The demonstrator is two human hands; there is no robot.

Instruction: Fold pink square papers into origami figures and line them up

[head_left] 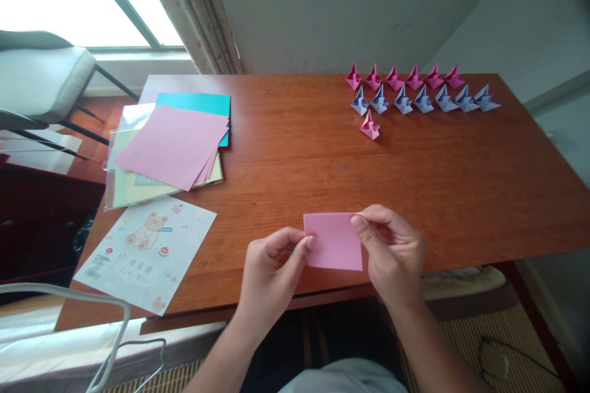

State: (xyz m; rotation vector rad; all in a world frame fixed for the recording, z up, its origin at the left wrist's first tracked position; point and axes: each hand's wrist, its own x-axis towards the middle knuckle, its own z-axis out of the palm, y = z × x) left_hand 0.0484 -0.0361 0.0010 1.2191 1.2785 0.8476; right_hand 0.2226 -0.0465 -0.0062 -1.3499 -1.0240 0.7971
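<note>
A folded pink paper rectangle [334,241] is held just above the near edge of the wooden table [295,153]. My left hand [271,273] pinches its left edge with thumb and fingers closed. At the paper's upper right corner, my right hand [394,252] grips it with closed fingers. Both hands are at the front middle of the table.
A stack of pink, cyan and pale sheets [175,144] lies at the left, with a printed bear sheet [145,252] in front. Rows of folded magenta [403,78] and blue paper figures [424,100] stand far right, one pink figure [370,126] apart. A chair [41,80] stands beyond the left edge.
</note>
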